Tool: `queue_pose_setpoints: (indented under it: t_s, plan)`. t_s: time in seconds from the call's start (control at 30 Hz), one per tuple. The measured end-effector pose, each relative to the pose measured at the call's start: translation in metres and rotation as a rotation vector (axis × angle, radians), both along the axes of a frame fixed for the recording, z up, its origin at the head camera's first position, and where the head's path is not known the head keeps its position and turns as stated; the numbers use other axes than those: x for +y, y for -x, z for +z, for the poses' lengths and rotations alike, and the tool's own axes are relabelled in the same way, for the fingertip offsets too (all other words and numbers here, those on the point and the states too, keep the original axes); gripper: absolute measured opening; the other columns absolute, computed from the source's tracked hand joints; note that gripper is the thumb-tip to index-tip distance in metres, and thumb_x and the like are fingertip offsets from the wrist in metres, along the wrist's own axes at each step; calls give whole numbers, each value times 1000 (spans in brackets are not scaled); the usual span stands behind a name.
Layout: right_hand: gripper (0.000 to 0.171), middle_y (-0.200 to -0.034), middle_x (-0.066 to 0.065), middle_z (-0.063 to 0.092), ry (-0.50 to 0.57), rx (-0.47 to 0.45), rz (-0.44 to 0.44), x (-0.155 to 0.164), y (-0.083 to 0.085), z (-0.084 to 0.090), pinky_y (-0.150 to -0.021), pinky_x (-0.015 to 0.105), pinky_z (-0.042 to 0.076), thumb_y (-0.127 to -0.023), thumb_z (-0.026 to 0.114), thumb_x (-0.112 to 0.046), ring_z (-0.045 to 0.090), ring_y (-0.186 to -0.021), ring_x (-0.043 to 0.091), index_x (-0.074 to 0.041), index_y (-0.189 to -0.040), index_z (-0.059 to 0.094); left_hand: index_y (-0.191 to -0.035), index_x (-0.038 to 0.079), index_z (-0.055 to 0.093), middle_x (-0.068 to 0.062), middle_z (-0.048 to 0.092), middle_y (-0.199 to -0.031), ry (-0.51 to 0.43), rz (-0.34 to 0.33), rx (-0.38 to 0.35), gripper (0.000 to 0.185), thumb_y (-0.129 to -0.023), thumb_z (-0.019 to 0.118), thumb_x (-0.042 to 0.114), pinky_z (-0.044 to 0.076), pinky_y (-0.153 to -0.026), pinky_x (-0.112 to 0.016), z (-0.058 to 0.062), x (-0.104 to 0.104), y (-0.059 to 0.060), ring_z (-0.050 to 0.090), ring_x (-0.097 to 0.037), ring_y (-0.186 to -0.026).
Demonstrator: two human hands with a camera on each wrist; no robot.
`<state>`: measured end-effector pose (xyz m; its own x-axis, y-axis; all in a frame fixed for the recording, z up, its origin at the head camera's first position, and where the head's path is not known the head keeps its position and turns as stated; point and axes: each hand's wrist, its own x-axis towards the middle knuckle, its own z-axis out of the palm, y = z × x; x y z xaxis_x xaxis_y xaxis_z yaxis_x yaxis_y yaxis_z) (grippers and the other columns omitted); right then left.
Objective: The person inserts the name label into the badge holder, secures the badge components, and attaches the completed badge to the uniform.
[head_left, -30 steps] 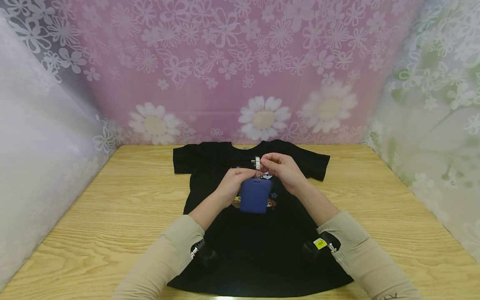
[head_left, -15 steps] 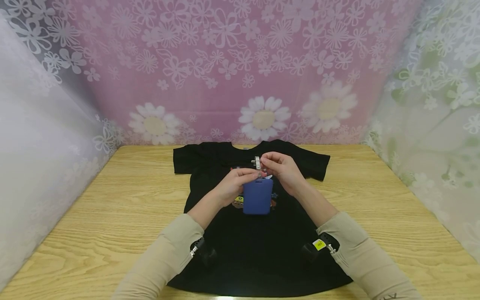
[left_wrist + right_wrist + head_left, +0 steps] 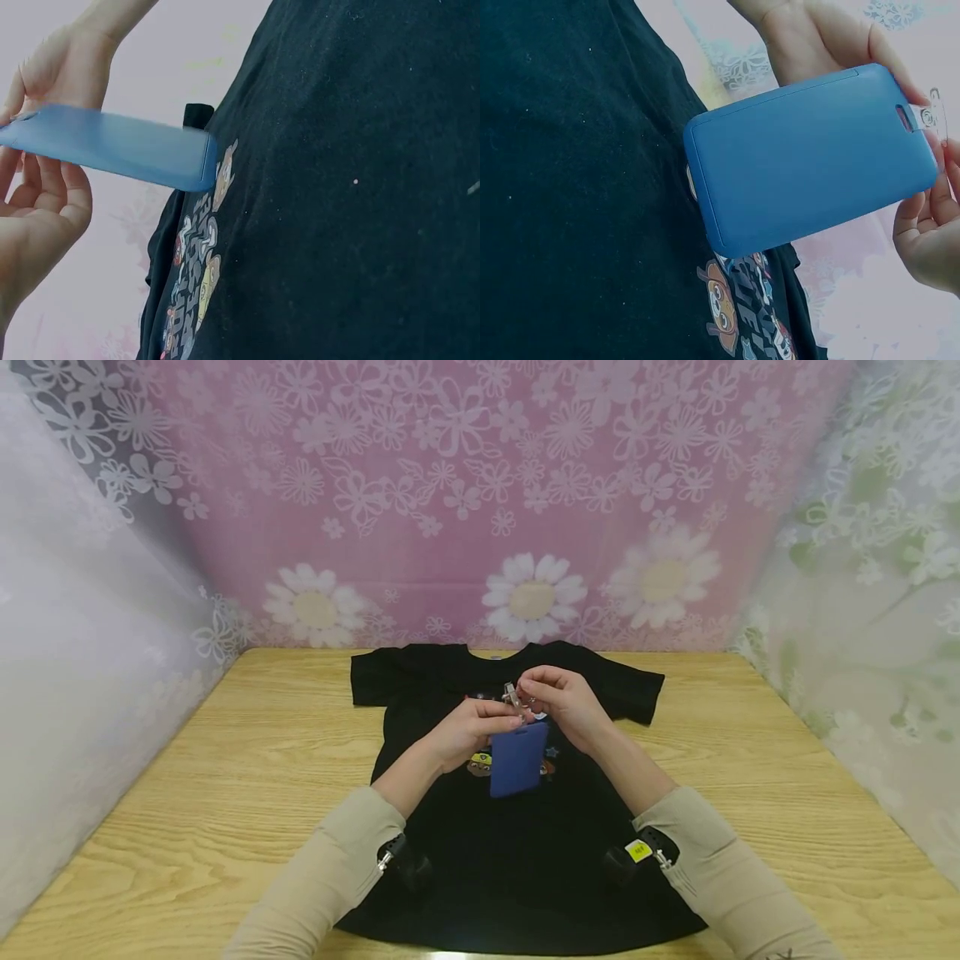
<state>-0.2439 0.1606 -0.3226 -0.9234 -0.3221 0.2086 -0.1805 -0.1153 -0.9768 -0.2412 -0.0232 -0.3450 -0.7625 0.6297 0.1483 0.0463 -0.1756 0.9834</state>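
Observation:
A blue card holder (image 3: 517, 760) hangs just above a black T-shirt (image 3: 525, 868), tilted, its lower end towards me. At its slotted top is a badge clip (image 3: 513, 695) with a clear strap. My left hand (image 3: 465, 733) pinches the strap beside the slot between thumb and fingers. Close by on the right, my right hand (image 3: 567, 703) has thumb and index finger pinched together at the clip; the exact contact is partly hidden. In the right wrist view, the holder's broad face (image 3: 810, 157) and the clear strap (image 3: 928, 116) show. The left wrist view shows it nearly edge-on.
The T-shirt lies spread on a wooden table (image 3: 247, 793), sleeves towards the back. A cartoon print (image 3: 480, 763) shows behind the holder. A pink flowered curtain (image 3: 420, 552) closes the back, with pale curtains on both sides.
The card holder has shifted slightly right and down and turned at a slant. The clip has tipped over towards the left fingers. Both hands stay close to where they were.

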Motion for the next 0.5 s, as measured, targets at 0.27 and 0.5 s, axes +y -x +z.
queue_pose_setpoints:
  t_s: [0.27, 0.5]
  plan:
    - [18, -78, 2, 59, 24, -13, -1, 1, -1, 1, -64, 24, 43, -93, 53, -4, 50, -68, 14, -14, -84, 65, -106, -11, 65, -6, 67, -97, 119, 223, 171, 25, -88, 61, 6, 49, -81, -34, -3, 3, 2, 61, -13, -87]
    - [15, -79, -2, 60, 12, -19, -15, 2, 0, 0, -65, 25, 42, -92, 54, -7, 50, -69, 14, -14, -85, 66, -95, -3, 71, -9, 67, -91, 216, 412, 366, 19, -84, 68, 11, 51, -73, -28, -2, 5, 2, 61, -17, -84]
